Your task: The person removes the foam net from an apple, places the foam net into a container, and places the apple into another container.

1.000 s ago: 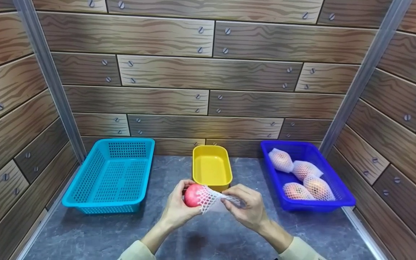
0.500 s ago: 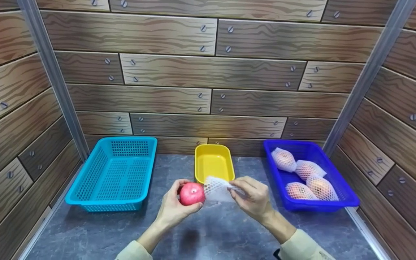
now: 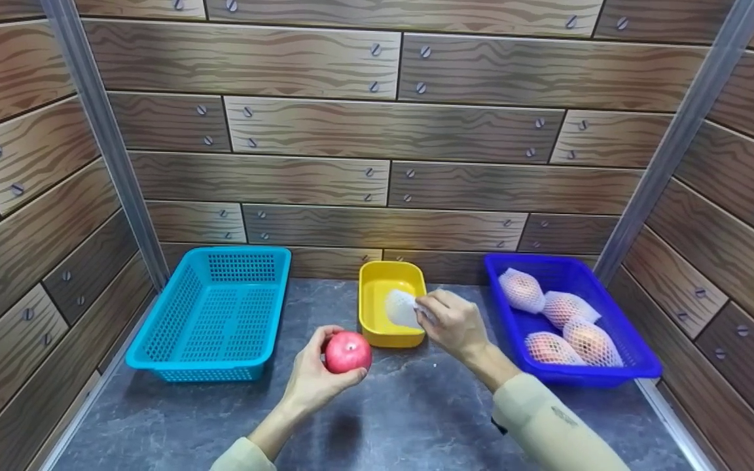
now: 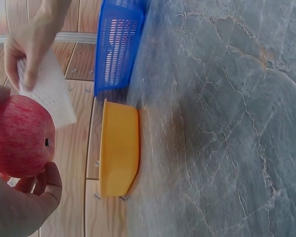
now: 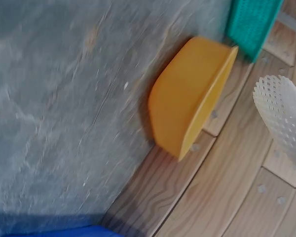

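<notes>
My left hand [image 3: 315,373] grips a bare red apple [image 3: 349,352], fingers and thumb curled round its sides; in the left wrist view the apple [image 4: 23,137] shows its small dark end hollow. Pinched in my right hand [image 3: 457,327] is a white foam net sleeve [image 3: 402,308], which hangs off to the left of the fingertips. From the head, the sleeve appears over the yellow bin [image 3: 391,339]. The right wrist view shows the net [image 5: 282,111] apart from the bin [image 5: 187,89], with the right hand mostly out of frame.
A turquoise basket [image 3: 203,366] stands at the left. At the right, a blue basket [image 3: 590,376] holds several net-wrapped apples [image 3: 592,341]. Plank-patterned walls [image 3: 311,183] close in the grey marbled table [image 3: 390,418] at the back and both sides.
The foam net has come off the apple. My right hand has carried it away from the apple, up over the yellow bin. The left hand keeps hold of the apple in nearly the same place.
</notes>
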### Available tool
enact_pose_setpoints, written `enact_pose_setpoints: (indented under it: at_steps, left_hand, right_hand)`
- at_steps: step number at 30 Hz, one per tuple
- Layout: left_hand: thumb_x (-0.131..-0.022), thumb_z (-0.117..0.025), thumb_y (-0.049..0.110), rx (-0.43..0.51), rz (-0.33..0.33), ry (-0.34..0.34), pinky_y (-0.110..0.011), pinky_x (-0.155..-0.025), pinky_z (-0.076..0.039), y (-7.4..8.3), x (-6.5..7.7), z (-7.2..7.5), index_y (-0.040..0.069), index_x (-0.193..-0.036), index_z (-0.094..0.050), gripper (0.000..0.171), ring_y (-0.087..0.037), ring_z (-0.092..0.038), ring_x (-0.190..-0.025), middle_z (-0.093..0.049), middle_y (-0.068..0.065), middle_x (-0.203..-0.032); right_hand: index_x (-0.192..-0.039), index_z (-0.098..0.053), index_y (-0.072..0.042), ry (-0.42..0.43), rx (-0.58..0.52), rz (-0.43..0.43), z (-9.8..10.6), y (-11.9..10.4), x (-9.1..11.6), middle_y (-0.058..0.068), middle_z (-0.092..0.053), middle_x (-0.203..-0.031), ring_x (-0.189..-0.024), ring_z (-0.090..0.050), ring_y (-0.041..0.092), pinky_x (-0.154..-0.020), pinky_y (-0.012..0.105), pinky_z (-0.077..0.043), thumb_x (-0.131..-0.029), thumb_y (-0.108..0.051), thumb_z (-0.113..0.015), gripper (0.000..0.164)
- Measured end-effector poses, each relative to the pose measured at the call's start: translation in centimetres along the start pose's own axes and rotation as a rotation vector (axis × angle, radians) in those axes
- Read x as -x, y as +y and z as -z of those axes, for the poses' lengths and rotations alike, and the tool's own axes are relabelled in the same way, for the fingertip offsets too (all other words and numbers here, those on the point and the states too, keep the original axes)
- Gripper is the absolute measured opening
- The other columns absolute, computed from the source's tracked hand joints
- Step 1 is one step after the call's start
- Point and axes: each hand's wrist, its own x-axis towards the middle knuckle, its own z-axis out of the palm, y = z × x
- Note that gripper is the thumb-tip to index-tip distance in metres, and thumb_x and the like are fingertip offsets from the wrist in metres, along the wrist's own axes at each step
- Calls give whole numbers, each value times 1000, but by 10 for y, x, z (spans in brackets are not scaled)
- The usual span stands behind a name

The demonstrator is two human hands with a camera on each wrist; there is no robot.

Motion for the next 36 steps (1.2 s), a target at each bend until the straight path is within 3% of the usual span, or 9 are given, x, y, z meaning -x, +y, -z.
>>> enact_pose_setpoints:
  at_steps: [11, 16, 21, 27, 31, 36]
  left_hand:
    - [-71, -98, 37, -28, 11, 15, -35, -90, -58, -5, -5, 10, 24, -129, -58, 72, -18, -66, -110, -70, 1, -123]
    - [-71, -97, 39, -36, 25, 9, -35, -88, -58, -9, -3, 12, 23, -129, -58, 71, -18, -66, -109, -70, 0, -122]
    - [-70, -98, 39, -55, 35, 37, -36, -88, -58, -13, -4, 23, 22, -129, -58, 73, -18, -66, -108, -70, 0, -122]
    - [-70, -98, 38, -59, 31, 53, -35, -88, -58, -15, -5, 29, 22, -130, -58, 74, -18, -66, -108, -69, 0, -122]
    - [-69, -98, 38, -52, 33, 62, -34, -87, -58, -18, -4, 31, 22, -130, -58, 74, -18, -66, -107, -70, 0, -120]
    - [-68, -98, 37, -48, 45, 73, -34, -87, -58, -20, -5, 34, 22, -128, -58, 73, -17, -67, -106, -70, 0, -118]
  right_hand:
    - [-92, -75, -8, -132, 135, 22, -57, 35, -10, 3, -65, -82, -69, -64, 23, -57, 38, -58, -80, -8, -80, 13]
    - [-91, -74, -8, -195, 182, -16, -76, 46, -1, 4, -64, -85, -73, -64, 25, -60, 40, -59, -82, -9, -80, 11]
    - [-94, -73, -8, -207, 200, -27, -94, 51, 5, 7, -62, -88, -78, -63, 27, -61, 42, -59, -86, -11, -81, 12]
    - [-90, -69, -8, -217, 236, -69, -110, 52, 21, 8, -58, -85, -76, -61, 30, -56, 44, -56, -82, -11, -83, 16]
    - [-86, -69, -9, -315, 234, -163, -117, 44, 30, 7, -58, -83, -76, -62, 29, -57, 44, -56, -84, -12, -82, 13]
    - [-90, -75, -13, -610, 97, -440, -122, 32, 24, 1, -62, -85, -77, -65, 26, -67, 46, -58, -86, -15, -81, 8]
